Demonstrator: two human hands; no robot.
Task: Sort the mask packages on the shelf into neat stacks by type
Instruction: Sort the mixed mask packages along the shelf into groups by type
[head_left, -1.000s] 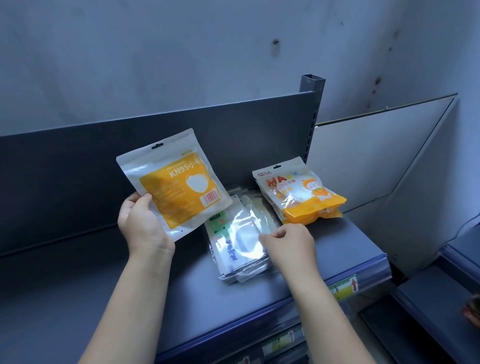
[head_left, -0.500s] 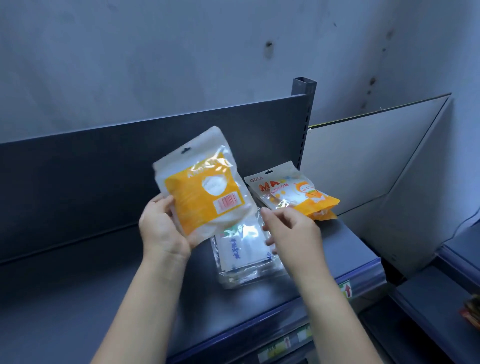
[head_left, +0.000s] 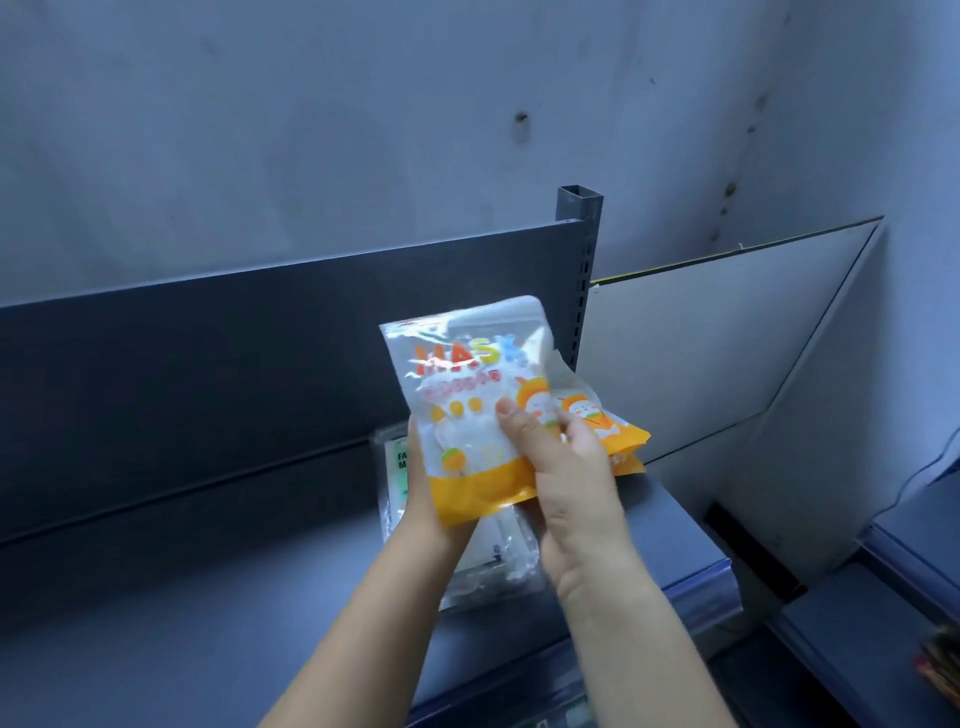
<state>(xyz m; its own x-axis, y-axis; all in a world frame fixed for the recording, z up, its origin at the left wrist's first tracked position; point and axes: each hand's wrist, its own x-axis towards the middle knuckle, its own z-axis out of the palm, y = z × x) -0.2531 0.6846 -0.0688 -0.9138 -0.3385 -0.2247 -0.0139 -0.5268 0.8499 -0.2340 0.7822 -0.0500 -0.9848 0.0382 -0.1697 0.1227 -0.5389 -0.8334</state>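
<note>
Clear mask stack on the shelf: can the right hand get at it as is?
Probably not right away. The right hand and left hand both grip the orange mask package, held directly over the clear mask stack; it must be put down first.

Can't see most of my left hand (head_left: 418, 486), it's behind the cartoon mask pack (head_left: 467, 410); only its finger edge shows. Lettering on that pack is motion-blurred; I read "MASK", the smaller line below is illegible. Clear pack stack (head_left: 498, 566) on the shelf (head_left: 156, 623) is largely covered by pack and forearms, label cut to "FA / M". Second orange pack (head_left: 618, 431) is half hidden behind my right hand (head_left: 566, 467). Bottom-right edge crops something reddish (head_left: 943, 670), can't identify it.
</note>
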